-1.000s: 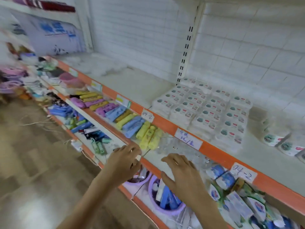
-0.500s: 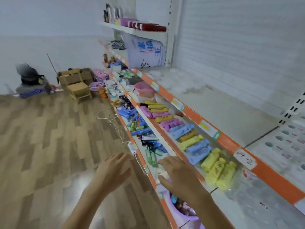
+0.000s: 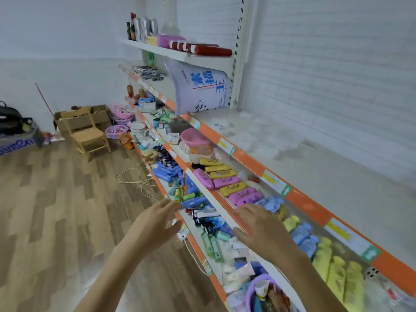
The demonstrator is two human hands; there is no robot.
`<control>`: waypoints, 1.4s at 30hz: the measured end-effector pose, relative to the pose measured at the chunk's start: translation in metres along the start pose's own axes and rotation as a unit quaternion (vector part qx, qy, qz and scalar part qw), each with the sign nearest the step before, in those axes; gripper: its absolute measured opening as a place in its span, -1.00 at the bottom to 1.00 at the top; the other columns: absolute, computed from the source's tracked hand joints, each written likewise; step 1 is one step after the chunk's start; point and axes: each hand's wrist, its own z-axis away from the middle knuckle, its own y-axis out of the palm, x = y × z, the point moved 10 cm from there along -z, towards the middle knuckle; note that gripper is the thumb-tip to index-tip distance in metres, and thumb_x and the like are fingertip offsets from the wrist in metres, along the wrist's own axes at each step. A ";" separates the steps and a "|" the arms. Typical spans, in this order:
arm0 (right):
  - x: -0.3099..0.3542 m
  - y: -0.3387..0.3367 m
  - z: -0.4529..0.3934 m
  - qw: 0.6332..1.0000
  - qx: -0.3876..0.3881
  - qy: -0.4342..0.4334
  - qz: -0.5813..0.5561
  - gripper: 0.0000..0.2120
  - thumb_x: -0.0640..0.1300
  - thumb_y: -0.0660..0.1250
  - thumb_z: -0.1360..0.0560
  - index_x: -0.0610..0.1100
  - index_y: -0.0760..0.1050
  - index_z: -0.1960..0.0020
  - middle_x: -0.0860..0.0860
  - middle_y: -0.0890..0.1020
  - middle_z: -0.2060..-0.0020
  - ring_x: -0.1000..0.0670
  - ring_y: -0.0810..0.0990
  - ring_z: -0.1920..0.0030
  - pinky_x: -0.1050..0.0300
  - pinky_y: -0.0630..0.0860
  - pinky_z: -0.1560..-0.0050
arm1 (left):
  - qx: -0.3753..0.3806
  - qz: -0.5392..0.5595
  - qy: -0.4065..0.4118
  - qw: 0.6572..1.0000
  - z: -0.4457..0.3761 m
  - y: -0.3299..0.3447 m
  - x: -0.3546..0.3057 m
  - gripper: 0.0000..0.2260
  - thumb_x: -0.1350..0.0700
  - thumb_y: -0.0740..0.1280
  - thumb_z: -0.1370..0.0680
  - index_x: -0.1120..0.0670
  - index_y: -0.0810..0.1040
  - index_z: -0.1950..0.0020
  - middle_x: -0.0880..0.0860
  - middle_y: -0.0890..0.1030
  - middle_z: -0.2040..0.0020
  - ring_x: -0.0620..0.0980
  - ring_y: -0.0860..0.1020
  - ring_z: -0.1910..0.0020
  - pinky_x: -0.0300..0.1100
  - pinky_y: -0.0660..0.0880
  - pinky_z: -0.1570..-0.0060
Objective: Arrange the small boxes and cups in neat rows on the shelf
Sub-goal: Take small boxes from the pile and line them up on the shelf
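both hands hang in the air in front of the orange-edged shelf rack (image 3: 252, 157), holding nothing. the left hand (image 3: 155, 222) is out over the wooden floor (image 3: 56, 210), just off the rack's lowest tier, fingers spread loosely and nearly straight. the right hand (image 3: 262, 224) is above the rack's middle tier, palm down, fingers splayed wide over the row of soft pouches; whether it touches them cannot be told.

on that middle tier the yellow and pink pouches (image 3: 222, 180) lie side by side, with blue pouches (image 3: 302, 237) and yellow bottles (image 3: 337, 271) toward the near end of the rack. a pink basin (image 3: 194, 137) sits upturned farther along the same tier. the lowest tier holds a jumble of blue tubes (image 3: 167, 173) and small packets. a purple basket (image 3: 255, 289) at the rack's near end holds a small paper cup (image 3: 261, 287).

the rack's wide upper tier carries faint clear plastic cups (image 3: 254, 140), blurred, and a large blue-printed white sack (image 3: 200, 91) leaning at its far end. small boxes cannot be made out.

away from the rack, a wooden chair (image 3: 86, 131) stands by cardboard boxes (image 3: 78, 118).
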 end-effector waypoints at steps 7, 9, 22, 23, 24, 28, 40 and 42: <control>-0.096 -0.053 -0.079 0.994 -0.065 0.079 0.050 -0.61 0.08 0.22 -0.50 -0.01 0.41 -0.28 0.06 0.48 -0.21 -0.01 0.43 -0.22 0.11 0.35 -0.15 | 0.003 0.010 0.081 0.997 -0.131 0.003 -0.006 -0.68 -0.03 0.24 -0.55 -0.09 0.38 -0.30 -0.17 0.42 -0.20 -0.26 0.41 0.11 -0.42 0.30 0.20; -0.127 -0.071 -0.103 0.988 -0.092 0.101 0.065 -0.65 0.03 0.28 -0.50 0.00 0.43 -0.26 0.07 0.49 -0.19 0.01 0.44 -0.20 0.12 0.36 -0.12 | -0.006 0.017 0.108 0.994 -0.173 0.004 -0.011 -0.69 -0.03 0.24 -0.55 -0.09 0.39 -0.29 -0.17 0.42 -0.18 -0.27 0.39 0.07 -0.44 0.30 0.20; -0.278 -0.098 -0.212 0.966 -0.124 0.219 0.066 -0.65 0.09 0.21 -0.53 0.07 0.38 -0.29 0.15 0.44 -0.23 0.08 0.41 -0.19 0.18 0.35 -0.14 | 0.014 0.034 0.243 0.969 -0.410 0.040 -0.043 -0.67 -0.12 0.20 -0.49 -0.05 0.46 -0.21 -0.13 0.47 -0.05 -0.20 0.45 0.00 -0.32 0.35 0.08; -0.285 -0.092 -0.217 0.966 -0.112 0.226 0.062 -0.65 0.09 0.20 -0.53 0.08 0.37 -0.29 0.16 0.43 -0.24 0.09 0.40 -0.20 0.19 0.34 -0.15 | 0.024 0.033 0.255 0.966 -0.423 0.048 -0.047 -0.62 -0.17 0.16 -0.47 -0.05 0.46 -0.21 -0.12 0.47 -0.05 -0.18 0.46 -0.02 -0.31 0.37 0.06; -0.292 -0.087 -0.223 0.965 -0.105 0.233 0.057 -0.66 0.09 0.19 -0.54 0.08 0.36 -0.30 0.17 0.43 -0.24 0.10 0.40 -0.20 0.19 0.34 -0.16 | 0.035 0.032 0.270 0.962 -0.435 0.057 -0.052 -0.57 -0.20 0.10 -0.44 -0.04 0.46 -0.21 -0.10 0.48 -0.06 -0.15 0.47 -0.04 -0.28 0.40 0.04; -0.317 -0.073 -0.252 0.960 -0.099 0.261 0.026 -0.69 0.04 0.20 -0.55 0.06 0.39 -0.28 0.15 0.44 -0.24 0.11 0.39 -0.23 0.20 0.33 -0.17 | 0.080 0.013 0.324 0.943 -0.485 0.093 -0.065 -0.70 0.00 0.25 -0.53 -0.02 0.42 -0.26 -0.06 0.48 -0.15 -0.09 0.43 -0.13 -0.23 0.38 -0.08; -0.365 -0.028 -0.308 0.910 -0.006 0.414 0.026 -0.56 0.11 0.28 -0.49 0.03 0.36 -0.33 0.05 0.40 -0.31 0.02 0.37 -0.29 0.05 0.31 -0.27 | 0.345 0.091 0.466 0.810 -0.547 0.197 -0.102 -0.39 -0.01 0.46 -0.37 -0.17 0.27 -0.34 -0.20 0.23 -0.31 -0.14 0.29 -0.31 -0.11 0.32 -0.29; -0.366 -0.024 -0.308 0.897 -0.017 0.442 0.004 -0.53 0.09 0.33 -0.47 0.02 0.36 -0.34 0.04 0.39 -0.32 0.01 0.36 -0.30 0.06 0.32 -0.27 | 0.333 0.120 0.486 0.799 -0.549 0.196 -0.103 -0.43 -0.07 0.46 -0.34 -0.18 0.31 -0.29 -0.24 0.26 -0.21 -0.15 0.37 -0.21 -0.14 0.40 -0.18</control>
